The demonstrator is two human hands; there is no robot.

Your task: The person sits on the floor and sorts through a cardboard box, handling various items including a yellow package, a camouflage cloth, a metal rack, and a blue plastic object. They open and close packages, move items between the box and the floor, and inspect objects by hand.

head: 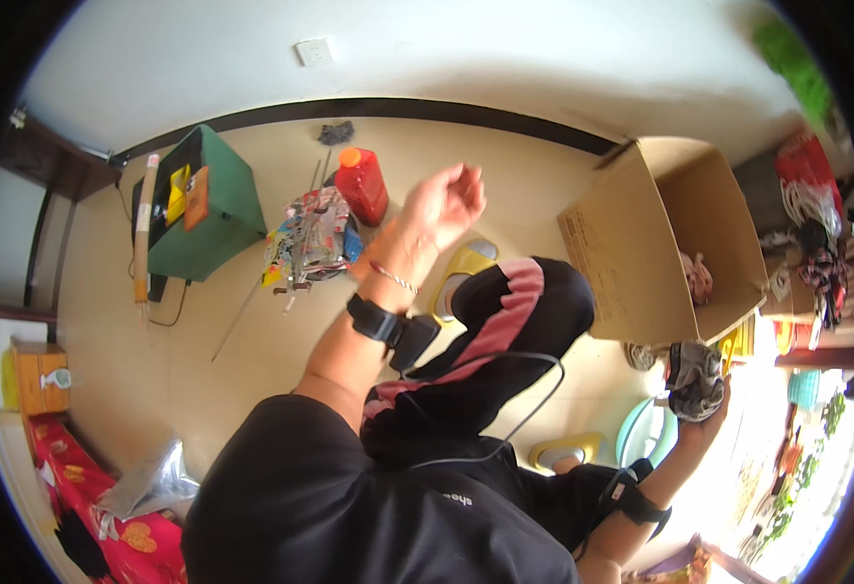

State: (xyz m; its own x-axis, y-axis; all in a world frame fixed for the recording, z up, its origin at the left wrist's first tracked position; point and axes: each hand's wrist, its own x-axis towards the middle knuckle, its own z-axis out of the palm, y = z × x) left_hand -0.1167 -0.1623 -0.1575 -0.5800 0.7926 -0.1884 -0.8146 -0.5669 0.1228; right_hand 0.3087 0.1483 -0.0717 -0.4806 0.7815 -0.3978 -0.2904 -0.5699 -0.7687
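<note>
My left hand (444,202) is raised over the floor with its fingers loosely curled, and nothing shows in it. Near it stands a red plastic bottle (363,191) with an orange cap. Away to the right, my right hand (706,422) grips a crumpled dark grey bundle (696,381), perhaps cloth, beside a cardboard box (620,270). The bundle partly hides the hand's fingers. The box is open, and a pinkish crumpled item (697,277) lies inside it. Below the bundle is a light turquoise basin (646,432).
Left of the bottle lies a pile of printed packaging (317,233) with thin metal rods. A green bin (215,219) stands further left, with a long tube (143,241) alongside. A dark grey clump (336,133) lies by the wall. My yellow slippers (463,270) are on the tiled floor.
</note>
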